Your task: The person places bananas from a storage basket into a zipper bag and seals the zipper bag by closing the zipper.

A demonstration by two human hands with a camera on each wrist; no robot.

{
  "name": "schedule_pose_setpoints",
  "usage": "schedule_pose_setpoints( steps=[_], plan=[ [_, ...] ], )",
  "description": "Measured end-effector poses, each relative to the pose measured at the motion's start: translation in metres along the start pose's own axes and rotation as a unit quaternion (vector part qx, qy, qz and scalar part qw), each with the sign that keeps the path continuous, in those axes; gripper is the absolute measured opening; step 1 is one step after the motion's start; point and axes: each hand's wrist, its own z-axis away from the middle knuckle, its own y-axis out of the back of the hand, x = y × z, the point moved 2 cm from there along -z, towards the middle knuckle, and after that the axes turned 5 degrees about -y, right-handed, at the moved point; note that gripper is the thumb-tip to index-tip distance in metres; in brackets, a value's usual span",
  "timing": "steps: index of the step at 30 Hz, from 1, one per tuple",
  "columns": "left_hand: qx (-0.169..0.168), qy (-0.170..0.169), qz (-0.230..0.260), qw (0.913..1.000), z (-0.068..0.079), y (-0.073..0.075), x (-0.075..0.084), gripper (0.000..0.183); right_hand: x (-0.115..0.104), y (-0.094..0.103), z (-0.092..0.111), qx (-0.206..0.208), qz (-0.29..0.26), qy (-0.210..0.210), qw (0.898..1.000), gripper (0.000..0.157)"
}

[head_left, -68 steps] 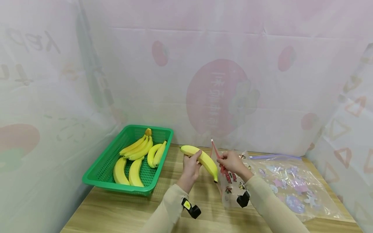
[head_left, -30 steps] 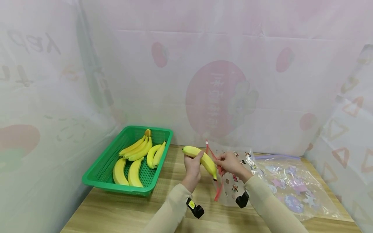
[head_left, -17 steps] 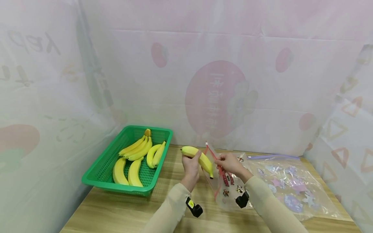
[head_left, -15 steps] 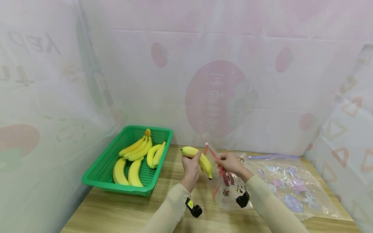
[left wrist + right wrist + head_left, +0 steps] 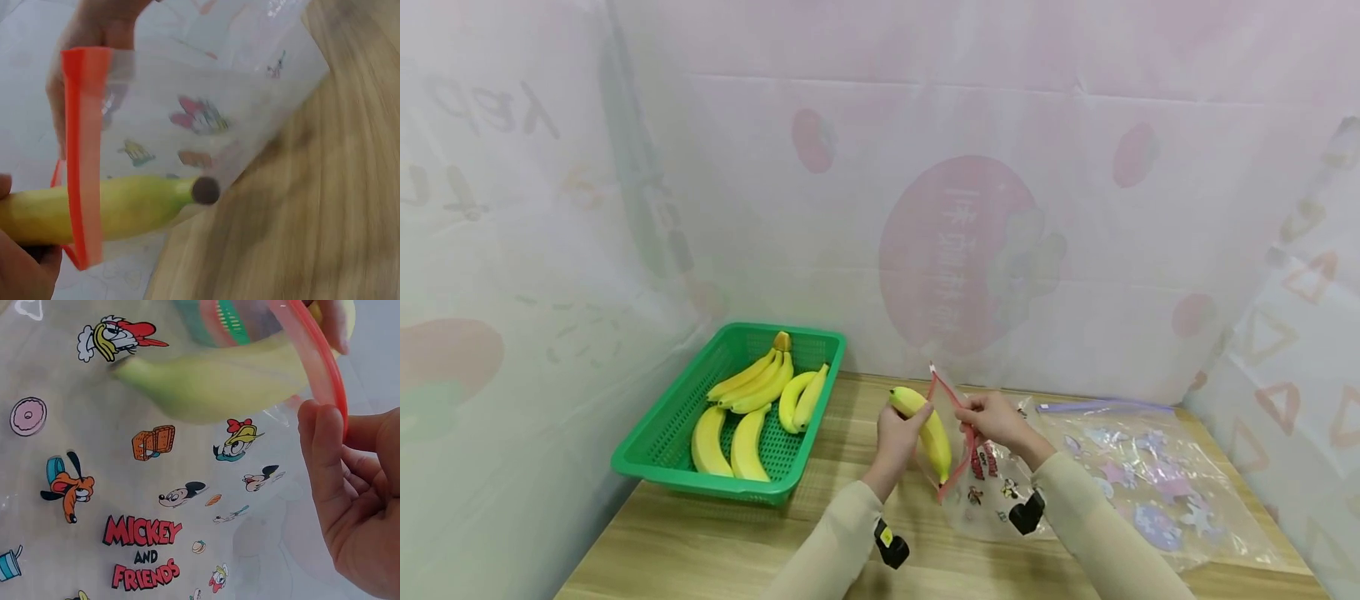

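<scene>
My left hand (image 5: 898, 438) grips a single yellow banana (image 5: 934, 440) near its upper end. The banana's stem end reaches through the mouth of a clear zip bag (image 5: 144, 487) printed with cartoon characters and edged in red. In the left wrist view the red edge (image 5: 84, 156) crosses the banana (image 5: 134, 209), and the dark stem tip shows beyond it. With fingers and thumb my right hand (image 5: 996, 421) pinches that red edge and holds the mouth apart. The right wrist view shows the pinching fingertips (image 5: 325, 425) on the edge, with the banana seen through the plastic.
On the left stands a green plastic basket (image 5: 655, 475) with a banana bunch (image 5: 760, 383) and several more bananas. A second clear zip bag (image 5: 1157, 483) with a purple zip and pastel prints lies flat at right. Printed sheets (image 5: 850, 250) wall in the wooden table (image 5: 700, 550).
My left hand has moved the banana a little right and down, tilting it steeper, so its stem end passes into the bag's mouth. The right hand stays at the red edge.
</scene>
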Motion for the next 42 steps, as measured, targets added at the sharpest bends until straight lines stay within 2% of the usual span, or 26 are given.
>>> schedule_pose_setpoints(
  steps=[5,14,20,25,30,39,42],
  plan=[
    [-0.013,-0.032,-0.088,0.9955,0.002,0.004,-0.005,0.035,0.002,0.004,-0.003,-0.011,-0.012,0.006,1.0,0.022],
    [-0.065,-0.061,-0.149,0.9848,0.005,0.003,-0.006,0.034,0.002,0.004,-0.003,-0.027,-0.045,-0.004,0.999,0.019],
    [-0.064,-0.078,-0.212,0.9719,0.003,0.006,-0.006,0.033,-0.003,0.006,-0.001,-0.019,-0.035,0.001,0.999,0.02],
    [-0.077,-0.068,-0.254,0.9617,0.001,0.009,-0.004,0.032,-0.006,0.011,0.0,-0.006,-0.034,0.009,0.999,0.021],
    [-0.059,-0.071,-0.298,0.9502,-0.003,0.013,0.0,0.033,-0.006,0.017,0.0,0.004,-0.042,0.006,0.999,0.025],
    [-0.071,-0.103,-0.343,0.9311,-0.008,0.015,0.011,0.029,-0.008,0.026,0.002,0.008,-0.048,-0.007,0.999,0.024],
    [-0.075,-0.102,-0.34,0.932,-0.009,0.015,0.016,0.029,-0.011,0.026,0.002,0.007,-0.049,-0.006,0.999,0.024]
  ],
)
